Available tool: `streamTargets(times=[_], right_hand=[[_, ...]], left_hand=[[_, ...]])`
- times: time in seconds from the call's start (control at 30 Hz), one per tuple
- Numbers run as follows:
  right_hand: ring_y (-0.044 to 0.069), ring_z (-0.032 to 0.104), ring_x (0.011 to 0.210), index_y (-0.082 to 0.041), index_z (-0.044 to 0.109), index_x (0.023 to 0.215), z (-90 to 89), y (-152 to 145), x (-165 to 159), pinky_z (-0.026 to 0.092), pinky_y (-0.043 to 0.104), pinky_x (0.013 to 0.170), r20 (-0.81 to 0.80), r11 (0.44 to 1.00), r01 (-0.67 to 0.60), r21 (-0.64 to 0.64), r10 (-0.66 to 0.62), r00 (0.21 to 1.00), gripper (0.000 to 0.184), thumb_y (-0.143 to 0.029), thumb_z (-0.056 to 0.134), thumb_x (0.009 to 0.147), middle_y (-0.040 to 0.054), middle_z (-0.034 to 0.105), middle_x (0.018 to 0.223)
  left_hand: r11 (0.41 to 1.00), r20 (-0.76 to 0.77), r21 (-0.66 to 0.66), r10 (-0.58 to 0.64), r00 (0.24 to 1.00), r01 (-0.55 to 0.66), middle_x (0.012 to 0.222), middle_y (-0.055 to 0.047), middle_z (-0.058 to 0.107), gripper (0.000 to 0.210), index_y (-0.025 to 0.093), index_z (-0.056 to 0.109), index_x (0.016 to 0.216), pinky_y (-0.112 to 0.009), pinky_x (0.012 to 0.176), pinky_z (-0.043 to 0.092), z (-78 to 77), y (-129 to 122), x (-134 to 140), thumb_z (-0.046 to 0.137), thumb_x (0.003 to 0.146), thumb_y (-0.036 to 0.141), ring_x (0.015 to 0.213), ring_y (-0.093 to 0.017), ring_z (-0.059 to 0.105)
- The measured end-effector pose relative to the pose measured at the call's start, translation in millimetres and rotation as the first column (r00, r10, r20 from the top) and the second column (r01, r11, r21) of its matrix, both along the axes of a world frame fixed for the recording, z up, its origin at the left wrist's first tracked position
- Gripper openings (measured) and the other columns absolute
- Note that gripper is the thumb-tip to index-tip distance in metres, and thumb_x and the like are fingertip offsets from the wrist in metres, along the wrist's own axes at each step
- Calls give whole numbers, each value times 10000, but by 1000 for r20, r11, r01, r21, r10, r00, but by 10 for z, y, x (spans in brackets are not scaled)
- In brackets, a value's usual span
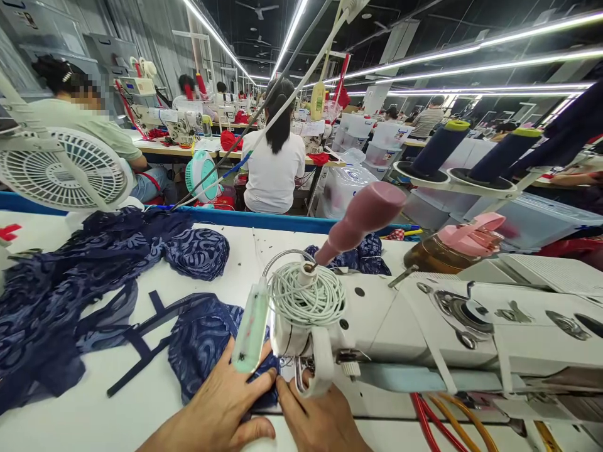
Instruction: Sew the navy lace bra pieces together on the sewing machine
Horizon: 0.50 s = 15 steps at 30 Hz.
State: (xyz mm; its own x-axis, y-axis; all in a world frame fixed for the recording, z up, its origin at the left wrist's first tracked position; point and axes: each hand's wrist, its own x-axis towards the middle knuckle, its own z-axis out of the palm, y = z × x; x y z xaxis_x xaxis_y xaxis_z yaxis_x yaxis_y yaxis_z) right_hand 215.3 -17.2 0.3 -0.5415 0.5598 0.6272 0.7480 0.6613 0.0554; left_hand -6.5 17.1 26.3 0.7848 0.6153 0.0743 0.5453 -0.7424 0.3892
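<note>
A navy lace-patterned garment piece (200, 339) with narrow straps lies partly under the head of a white sewing machine (377, 314). My left hand (226, 395) rests on this fabric, open, its fingers spread and the thumb apart. Close to the presser foot (298, 370), my right hand (320, 414) lies with fingers stretched toward the fabric's edge, open as far as it shows. The machine head hides part of its fingers. The fingertips of both hands come near each other beside the needle area. A pale green plate (249, 329) on the machine covers part of my left fingers.
A heap of navy lace fabric (42, 314) lies at left beside a white fan (66, 169). Coiled pale cord (308, 295) and a pink-handled tool (360, 220) top the machine. A pink-lidded bottle (452, 245) and navy thread cones (440, 147) stand behind. Other people sit ahead.
</note>
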Motion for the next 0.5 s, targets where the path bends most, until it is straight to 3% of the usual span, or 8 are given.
streamTargets(times=[0.2,0.33,0.4,0.5], right_hand=[[219,615,712,-116,648,1164,-36,-7,3,422,361,726,-24,1000,-2,-31,1,1000,352,-104,409,906,73,728,867],[223,622,726,-107,625,1199,-40,-8,19,420,380,800,13,994,-19,-110,21,1000,370,-83,456,871,70,708,814],[209,616,708,-116,617,1205,-16,-23,26,413,379,809,-15,986,-61,-153,59,998,352,-95,472,885,61,697,810],[187,602,693,-129,613,1206,23,-54,27,390,389,853,-98,978,-106,-177,90,991,319,-119,464,924,49,704,859]], left_hand=[[995,80,95,12,997,-19,1482,-141,491,472,228,589,1282,-568,1056,413,-32,8,-29,634,917,524,1243,-344,539],[991,74,134,5,997,-14,1528,-179,420,553,199,537,1353,-544,1039,435,-90,8,-25,617,923,538,1281,-353,509],[984,74,174,24,997,-36,1518,-190,425,490,176,552,1327,-525,1036,440,-155,-32,-9,607,946,479,1331,-362,464],[963,163,258,41,986,-82,1326,-137,612,297,181,593,1249,-527,1070,403,-265,-117,8,559,986,313,1270,-313,535]])
